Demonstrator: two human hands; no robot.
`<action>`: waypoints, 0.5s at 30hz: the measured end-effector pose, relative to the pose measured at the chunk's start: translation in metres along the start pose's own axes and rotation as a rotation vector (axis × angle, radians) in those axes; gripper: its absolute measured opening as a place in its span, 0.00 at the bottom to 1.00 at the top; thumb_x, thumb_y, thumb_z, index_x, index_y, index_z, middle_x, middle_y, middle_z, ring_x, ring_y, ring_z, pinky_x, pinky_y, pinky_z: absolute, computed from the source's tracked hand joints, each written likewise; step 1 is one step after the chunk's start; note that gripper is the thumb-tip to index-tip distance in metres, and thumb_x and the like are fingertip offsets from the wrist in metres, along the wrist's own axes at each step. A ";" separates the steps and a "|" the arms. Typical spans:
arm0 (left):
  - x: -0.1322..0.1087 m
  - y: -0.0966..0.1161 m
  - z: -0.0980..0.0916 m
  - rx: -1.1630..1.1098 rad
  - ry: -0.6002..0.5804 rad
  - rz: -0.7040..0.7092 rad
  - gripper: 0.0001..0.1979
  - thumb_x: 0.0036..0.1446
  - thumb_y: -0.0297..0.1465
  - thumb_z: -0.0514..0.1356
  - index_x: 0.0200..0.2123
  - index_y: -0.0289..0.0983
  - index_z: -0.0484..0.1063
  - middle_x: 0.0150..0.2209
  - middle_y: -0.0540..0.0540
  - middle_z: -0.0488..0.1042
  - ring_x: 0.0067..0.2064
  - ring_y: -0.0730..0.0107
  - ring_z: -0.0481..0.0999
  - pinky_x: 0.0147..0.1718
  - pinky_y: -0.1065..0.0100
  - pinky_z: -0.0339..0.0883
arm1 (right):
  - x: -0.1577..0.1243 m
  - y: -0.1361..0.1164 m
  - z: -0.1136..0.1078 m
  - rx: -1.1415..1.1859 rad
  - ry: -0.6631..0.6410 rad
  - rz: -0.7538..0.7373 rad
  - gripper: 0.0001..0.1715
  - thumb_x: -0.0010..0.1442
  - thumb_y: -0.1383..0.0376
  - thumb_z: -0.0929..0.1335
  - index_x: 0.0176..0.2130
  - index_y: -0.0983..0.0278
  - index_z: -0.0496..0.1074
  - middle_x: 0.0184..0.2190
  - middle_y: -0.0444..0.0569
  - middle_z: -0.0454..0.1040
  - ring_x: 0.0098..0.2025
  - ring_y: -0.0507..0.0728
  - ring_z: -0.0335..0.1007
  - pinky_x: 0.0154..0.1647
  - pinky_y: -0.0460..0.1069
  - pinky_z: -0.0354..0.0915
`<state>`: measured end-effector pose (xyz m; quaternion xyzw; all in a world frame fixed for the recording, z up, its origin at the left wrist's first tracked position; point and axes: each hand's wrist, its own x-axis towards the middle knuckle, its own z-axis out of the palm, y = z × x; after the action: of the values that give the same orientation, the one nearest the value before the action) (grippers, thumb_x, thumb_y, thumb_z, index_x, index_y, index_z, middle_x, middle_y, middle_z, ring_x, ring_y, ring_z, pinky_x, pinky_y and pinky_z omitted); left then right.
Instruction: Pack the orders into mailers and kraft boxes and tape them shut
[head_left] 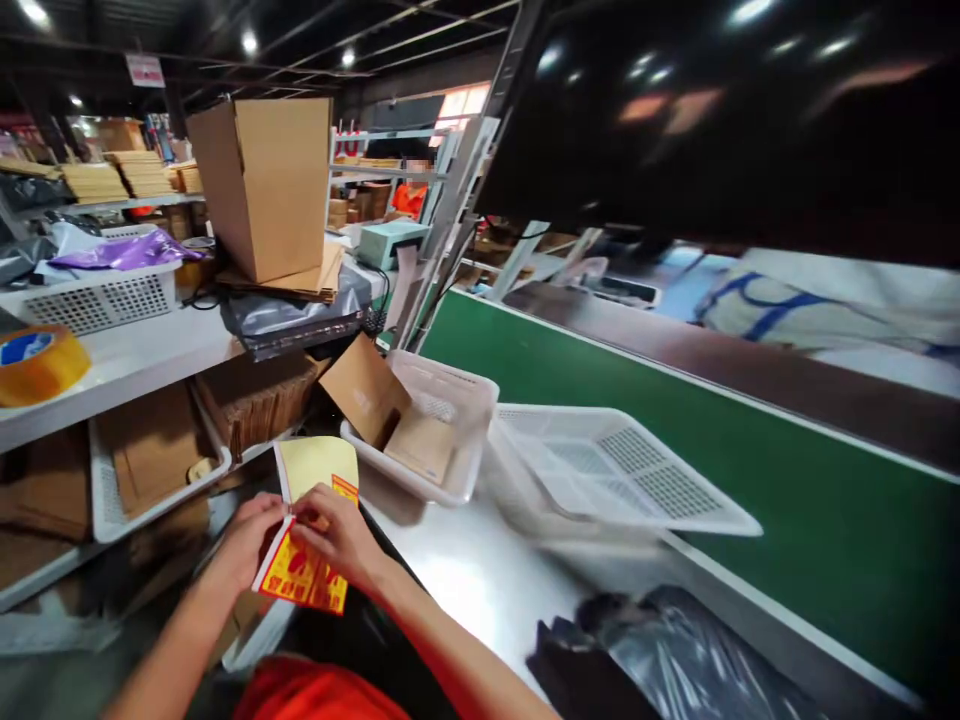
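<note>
In front of my body, both hands hold a sheet of red-and-yellow printed stickers (307,580) with a pale yellow upper part. My left hand (251,535) pinches its left edge at about mid-height. My right hand (341,528) covers the middle of the sheet, its fingers curled close to the left fingertips. What lies exactly between the fingertips is hidden. Just beyond the hands, a white plastic basket (480,430) carries a brown carton standing tilted (367,390) and a smaller flat carton (421,440).
A second white basket (675,500) sits to the right, partly over the green conveyor belt (840,520). Black plastic bags (690,650) lie at lower right. Shelf trays at left hold flat cardboard (154,440); above are a tape roll (45,365) and a tall carton (285,190).
</note>
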<state>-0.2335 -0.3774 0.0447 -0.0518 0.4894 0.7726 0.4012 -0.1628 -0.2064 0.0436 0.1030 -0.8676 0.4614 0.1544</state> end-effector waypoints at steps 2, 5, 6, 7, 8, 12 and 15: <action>0.000 -0.003 -0.003 0.019 -0.018 0.033 0.20 0.40 0.38 0.79 0.32 0.36 0.76 0.28 0.49 0.81 0.31 0.62 0.82 0.37 0.64 0.73 | -0.001 -0.002 -0.002 0.007 -0.030 0.015 0.11 0.64 0.68 0.74 0.47 0.60 0.83 0.39 0.48 0.78 0.39 0.55 0.76 0.43 0.49 0.73; -0.002 -0.006 -0.006 0.045 -0.006 0.070 0.21 0.39 0.40 0.79 0.31 0.35 0.77 0.26 0.48 0.80 0.28 0.66 0.78 0.35 0.65 0.70 | 0.000 -0.002 -0.002 -0.036 -0.062 -0.011 0.10 0.67 0.66 0.72 0.46 0.59 0.85 0.38 0.49 0.78 0.38 0.55 0.76 0.42 0.49 0.73; -0.002 -0.007 -0.007 0.045 0.005 0.073 0.21 0.39 0.40 0.79 0.31 0.35 0.77 0.26 0.48 0.80 0.28 0.66 0.78 0.36 0.64 0.70 | 0.000 -0.001 -0.001 -0.050 -0.059 -0.021 0.10 0.68 0.65 0.72 0.45 0.59 0.86 0.37 0.49 0.78 0.37 0.55 0.76 0.41 0.49 0.73; -0.002 -0.007 -0.007 0.040 0.015 0.073 0.21 0.38 0.40 0.79 0.31 0.35 0.77 0.26 0.48 0.80 0.28 0.65 0.78 0.36 0.64 0.69 | -0.001 0.000 0.000 -0.062 -0.050 -0.032 0.10 0.68 0.65 0.72 0.44 0.59 0.86 0.37 0.50 0.78 0.37 0.55 0.76 0.40 0.49 0.73; -0.002 -0.008 -0.007 0.032 0.022 0.073 0.21 0.38 0.40 0.79 0.30 0.35 0.77 0.27 0.47 0.80 0.29 0.65 0.78 0.36 0.64 0.69 | -0.001 0.001 0.001 -0.074 -0.036 -0.043 0.10 0.68 0.65 0.72 0.44 0.59 0.87 0.36 0.50 0.78 0.36 0.55 0.76 0.40 0.48 0.73; -0.003 -0.010 -0.001 -0.013 0.035 0.083 0.20 0.39 0.39 0.79 0.30 0.35 0.77 0.27 0.47 0.79 0.30 0.62 0.78 0.37 0.62 0.69 | -0.006 0.005 0.009 -0.161 0.074 -0.134 0.12 0.71 0.64 0.70 0.43 0.60 0.87 0.34 0.49 0.79 0.33 0.54 0.77 0.36 0.46 0.73; -0.005 -0.012 0.004 -0.072 0.040 0.078 0.17 0.40 0.36 0.78 0.30 0.37 0.76 0.26 0.48 0.78 0.29 0.63 0.77 0.37 0.62 0.69 | -0.010 0.007 0.014 -0.267 0.158 -0.221 0.15 0.73 0.64 0.68 0.43 0.59 0.86 0.32 0.49 0.79 0.33 0.54 0.77 0.34 0.46 0.72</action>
<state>-0.2206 -0.3746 0.0407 -0.0627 0.4709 0.8036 0.3587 -0.1582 -0.2140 0.0272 0.1397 -0.8896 0.3290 0.2843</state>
